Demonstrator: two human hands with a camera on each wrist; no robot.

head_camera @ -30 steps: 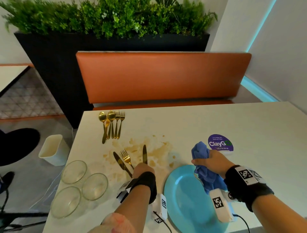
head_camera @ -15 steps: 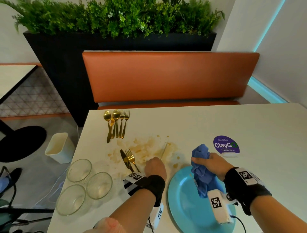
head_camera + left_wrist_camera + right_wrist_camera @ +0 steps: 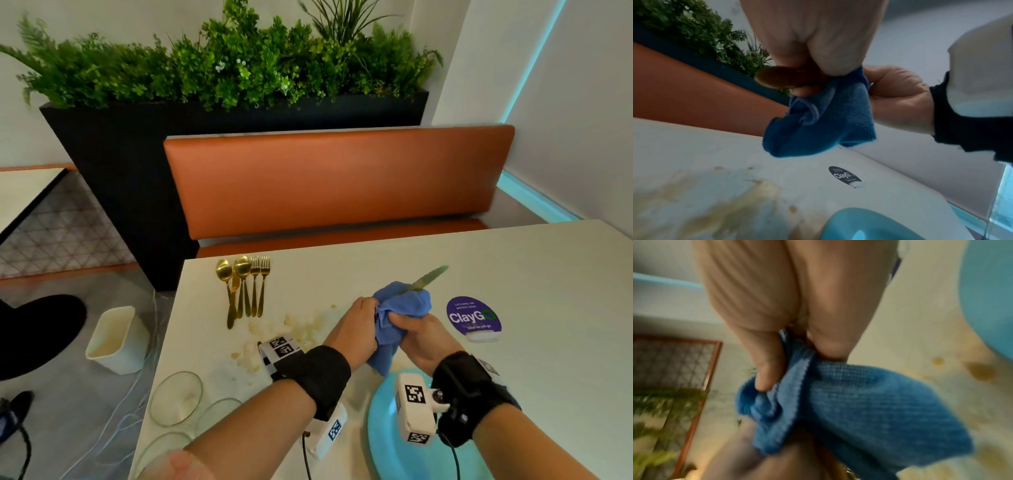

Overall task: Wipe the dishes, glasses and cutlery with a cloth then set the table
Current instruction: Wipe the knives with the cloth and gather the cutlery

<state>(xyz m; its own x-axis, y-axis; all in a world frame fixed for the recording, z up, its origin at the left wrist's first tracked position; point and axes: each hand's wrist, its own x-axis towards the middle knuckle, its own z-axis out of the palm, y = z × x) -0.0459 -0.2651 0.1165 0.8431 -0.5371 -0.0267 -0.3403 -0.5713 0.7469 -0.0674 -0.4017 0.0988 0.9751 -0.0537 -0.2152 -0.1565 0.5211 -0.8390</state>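
My left hand (image 3: pixel 363 320) grips the handle of a gold knife (image 3: pixel 428 277), whose blurred blade points up and to the right out of a blue cloth (image 3: pixel 400 305). In the left wrist view the knife's handle end (image 3: pixel 777 78) shows under my curled fingers, beside the cloth (image 3: pixel 818 123). My right hand (image 3: pixel 407 325) holds the cloth bunched round the knife's middle; its thumb presses into the cloth (image 3: pixel 859 402). Both hands hover above the table (image 3: pixel 513 274), just beyond a light blue plate (image 3: pixel 387 442).
Gold spoons, forks and a knife (image 3: pixel 244 287) lie in a row at the far left. Brown stains (image 3: pixel 308 329) mark the tabletop. Glass bowls (image 3: pixel 176 397) stand near the left edge, a purple ClayGo sign (image 3: pixel 472 317) to the right, a white bin (image 3: pixel 114 339) on the floor.
My left hand picked a gold knife up off the stained spot and carried it right into the cloth. My right hand lifted the cloth off the plate and wrapped it round the knife.
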